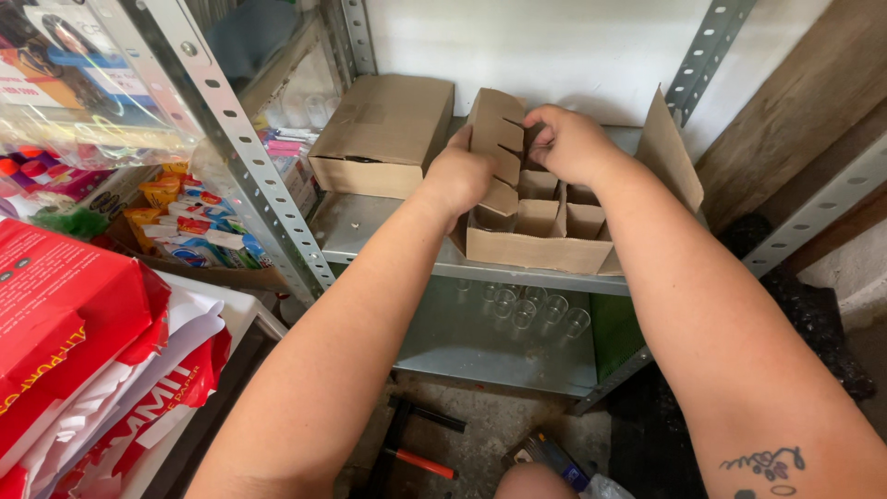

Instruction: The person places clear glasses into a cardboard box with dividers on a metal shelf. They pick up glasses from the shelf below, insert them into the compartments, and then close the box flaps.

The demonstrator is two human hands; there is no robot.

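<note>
An open brown cardboard box [540, 248] with a cardboard cell divider inside stands on a grey metal shelf [365, 226]. My left hand [459, 176] grips the divider [494, 139] at its left side, lifted partly out of the box. My right hand [565, 140] is closed on the divider's top edge at the back. A clear glass [492, 220] shows in one front cell. The box's right flap [667, 148] stands up.
A shut cardboard box [383, 134] sits left of the open one. Several clear glasses [536, 307] stand on the lower shelf. Red paper packs [69, 323] are stacked at the left, colourful small packets [189, 226] behind them. Tools [420, 457] lie on the floor.
</note>
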